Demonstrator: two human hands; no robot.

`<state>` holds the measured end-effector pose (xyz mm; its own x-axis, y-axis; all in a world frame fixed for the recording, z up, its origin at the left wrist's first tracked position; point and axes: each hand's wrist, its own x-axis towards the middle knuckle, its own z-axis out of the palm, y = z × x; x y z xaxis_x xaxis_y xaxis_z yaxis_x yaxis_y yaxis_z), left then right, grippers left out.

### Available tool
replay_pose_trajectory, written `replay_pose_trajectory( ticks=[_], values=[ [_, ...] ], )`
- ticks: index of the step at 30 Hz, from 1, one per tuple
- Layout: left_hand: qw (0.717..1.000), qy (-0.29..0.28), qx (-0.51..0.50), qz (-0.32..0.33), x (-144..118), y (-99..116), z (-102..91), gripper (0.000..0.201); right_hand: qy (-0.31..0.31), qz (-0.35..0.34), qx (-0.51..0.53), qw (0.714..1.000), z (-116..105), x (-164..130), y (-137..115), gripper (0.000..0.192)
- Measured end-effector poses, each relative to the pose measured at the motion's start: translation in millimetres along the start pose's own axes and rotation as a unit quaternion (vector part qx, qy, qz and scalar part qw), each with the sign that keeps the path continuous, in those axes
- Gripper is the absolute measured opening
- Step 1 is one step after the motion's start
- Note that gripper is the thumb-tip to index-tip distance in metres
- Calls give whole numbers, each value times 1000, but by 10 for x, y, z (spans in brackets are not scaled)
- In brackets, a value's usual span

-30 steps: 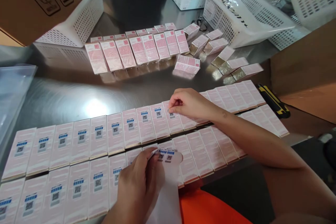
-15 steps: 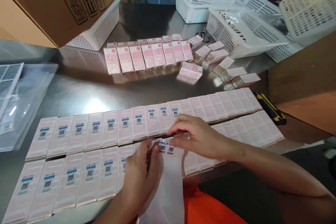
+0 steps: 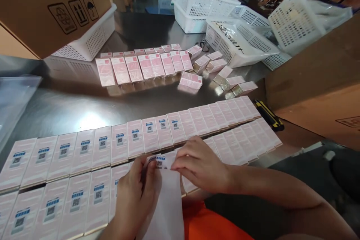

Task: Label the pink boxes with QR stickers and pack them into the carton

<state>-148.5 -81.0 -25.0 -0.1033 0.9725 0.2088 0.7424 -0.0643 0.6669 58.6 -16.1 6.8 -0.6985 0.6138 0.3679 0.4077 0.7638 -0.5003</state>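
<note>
Head view: a white label strip [image 3: 168, 200] hangs from the left hand [image 3: 133, 197], in front of the nearer of two rows of pale pink boxes [image 3: 135, 145] and beside an orange cloth [image 3: 212, 225]. The strip is presumably very light and limp, its backing smooth and easily creased, its labels thin and liable to curl or cling to skin; it is best held by the backing at a side margin, and a label by its edge. The left hand is closed in a pinch, thumb against fingers, on the strip's upper left edge. The right hand [image 3: 200, 165] has its fingertips drawn together at the upper right edge; whether a label is caught between them cannot be told. The strip appears plain and translucent white below; its top end bears small labels with a blue band and a dark square code.
</note>
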Motion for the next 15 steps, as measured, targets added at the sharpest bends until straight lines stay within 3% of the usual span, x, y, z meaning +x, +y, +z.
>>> replay_pose_trajectory(
  ticks=[3,6,9,12,15],
  values=[
    [1000,-7,10,-7,-1,-6,1,5,-29,-4,104,994,-163,64,8,11],
    [1000,-17,10,-16,-4,-5,5,8,-22,142,214,966,-402,224,269,9],
    [999,-24,21,-17,-17,-30,17,11,10,274,214,938,-555,383,748,22],
    [999,-29,29,-14,-29,-61,26,12,-63,345,187,918,-575,469,1157,31],
    [999,-30,32,0,-36,-52,25,8,-134,366,154,908,-531,500,1322,33]
  ],
)
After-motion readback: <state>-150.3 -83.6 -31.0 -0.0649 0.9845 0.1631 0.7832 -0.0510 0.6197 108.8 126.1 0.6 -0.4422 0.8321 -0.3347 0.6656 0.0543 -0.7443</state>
